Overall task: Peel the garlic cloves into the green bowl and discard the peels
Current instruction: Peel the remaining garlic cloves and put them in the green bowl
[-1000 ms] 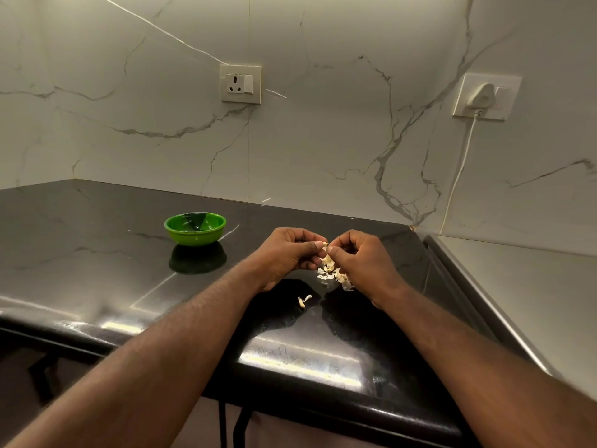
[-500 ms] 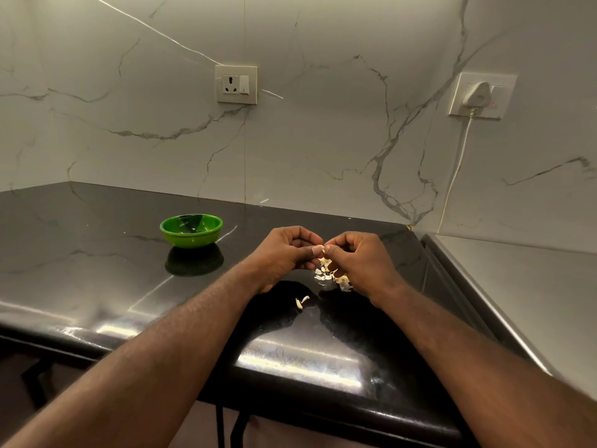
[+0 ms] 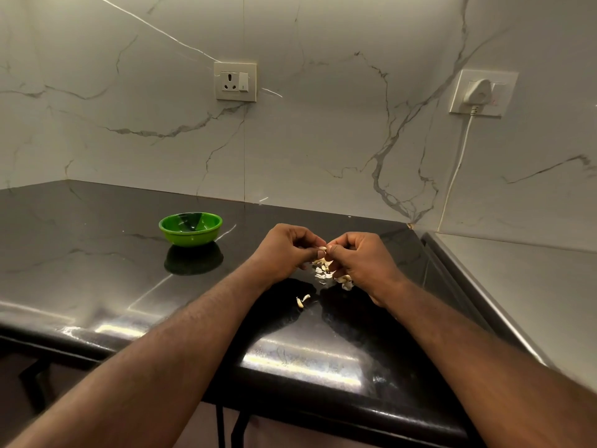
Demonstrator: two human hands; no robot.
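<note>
Countertop of glossy black stone (image 3: 97, 253) bears a small round green bowl (image 3: 190, 239) at left. Right of it, left hand (image 3: 284, 250) and right hand (image 3: 361, 261) meet, fingertips pinching one pale garlic clove (image 3: 322, 248) above a heap of pale cloves and peels (image 3: 324, 273).

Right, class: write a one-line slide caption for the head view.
Left hand and right hand pinch a garlic clove over peels on the black counter; green bowl sits further left.

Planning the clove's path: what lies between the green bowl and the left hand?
In the head view, only bare, glossy black countertop lies between the green bowl and the left hand.
</note>
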